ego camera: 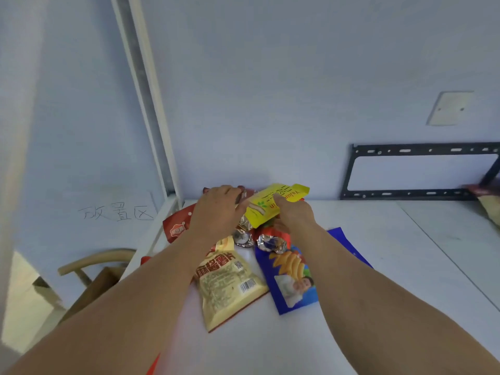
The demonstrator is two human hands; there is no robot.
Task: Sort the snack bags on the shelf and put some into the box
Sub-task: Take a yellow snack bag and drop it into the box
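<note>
Two bare forearms reach over the white shelf (351, 266) to the snack pile by its back left corner, right hand (293, 216) pinching a yellow bag (273, 204), left hand (216, 209) curled on red packets (177, 226); sorting seems underway, boxing next, box unseen

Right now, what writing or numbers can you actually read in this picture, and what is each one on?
"放置区": handwritten on the white paper on the wall at the left.
"Yaduu...": partly readable on the yellow bag held by the left hand and right hand; its large characters are too blurred.
Tan bag: large characters, fine print and barcode digits too blurred.
Red bag: logo unreadable.
Blue bag: no readable text.
</note>
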